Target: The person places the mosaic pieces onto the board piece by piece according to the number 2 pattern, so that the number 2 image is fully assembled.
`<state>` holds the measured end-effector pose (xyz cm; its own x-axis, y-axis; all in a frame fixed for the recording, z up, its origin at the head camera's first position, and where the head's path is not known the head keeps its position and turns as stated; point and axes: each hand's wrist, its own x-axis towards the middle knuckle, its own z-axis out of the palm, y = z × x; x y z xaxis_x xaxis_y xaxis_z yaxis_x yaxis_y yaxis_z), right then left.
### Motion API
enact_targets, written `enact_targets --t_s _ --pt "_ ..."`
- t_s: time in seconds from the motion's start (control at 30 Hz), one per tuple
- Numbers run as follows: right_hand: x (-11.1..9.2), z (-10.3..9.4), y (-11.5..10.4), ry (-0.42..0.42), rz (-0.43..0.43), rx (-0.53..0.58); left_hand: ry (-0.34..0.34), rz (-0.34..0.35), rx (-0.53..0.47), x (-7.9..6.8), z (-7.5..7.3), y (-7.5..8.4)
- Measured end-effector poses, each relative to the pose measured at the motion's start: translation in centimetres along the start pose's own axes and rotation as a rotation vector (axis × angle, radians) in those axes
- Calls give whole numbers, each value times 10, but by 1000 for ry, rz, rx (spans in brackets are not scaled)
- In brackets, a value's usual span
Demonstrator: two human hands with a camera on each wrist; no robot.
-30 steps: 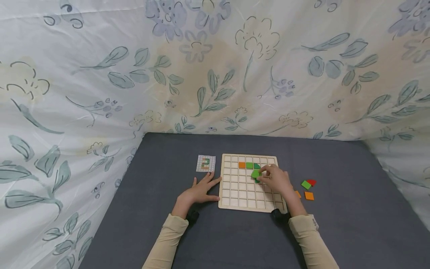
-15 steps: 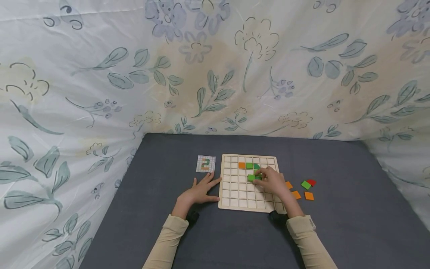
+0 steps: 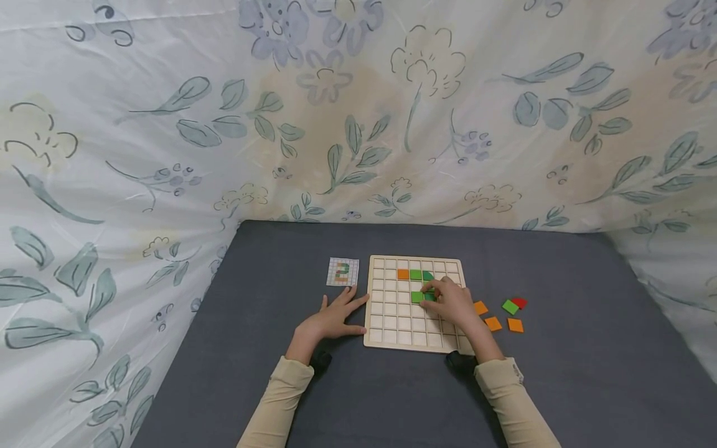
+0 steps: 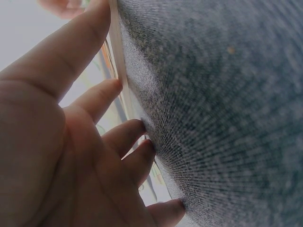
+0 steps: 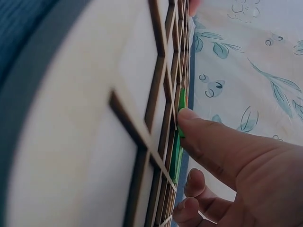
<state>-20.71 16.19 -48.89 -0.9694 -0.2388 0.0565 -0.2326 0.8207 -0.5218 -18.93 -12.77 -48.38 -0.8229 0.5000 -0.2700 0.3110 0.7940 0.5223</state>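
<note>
My right hand (image 3: 455,303) is over the wooden grid board (image 3: 391,336), thumb and forefinger pinching a light green square tile (image 3: 417,297) low in a middle cell. In the right wrist view the thumb lies against this green tile (image 5: 182,101). A dark green tile (image 3: 429,297) sits just right of it, partly hidden by the fingers. In an upper row lie an orange square tile (image 3: 403,274), a green square tile (image 3: 416,275) and a dark green tile (image 3: 427,275) with a cut corner. My left hand (image 3: 327,318) spreads its fingers, thumb and forefinger touching the board's left edge.
A small pattern card (image 3: 343,272) with a coloured figure lies beyond the left hand. Right of the board are loose orange tiles (image 3: 515,325), a green tile (image 3: 510,307) and a red tile (image 3: 520,303). A floral curtain (image 3: 358,155) hangs behind the dark table (image 3: 582,323).
My right hand has moved slightly left and down, bringing the light green tile from above the board to a cell left of the dark green one. The left hand has stayed put.
</note>
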Motion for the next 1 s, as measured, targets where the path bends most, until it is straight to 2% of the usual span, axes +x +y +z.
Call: enact_targets --t_s 0.63,1.0 --pt "-4 -6 3 28 0 -19 -6 -3 2 1 -1 1" --pt "-6 -14 16 47 1 -14 -2 -2 -6 -1 -1 0"
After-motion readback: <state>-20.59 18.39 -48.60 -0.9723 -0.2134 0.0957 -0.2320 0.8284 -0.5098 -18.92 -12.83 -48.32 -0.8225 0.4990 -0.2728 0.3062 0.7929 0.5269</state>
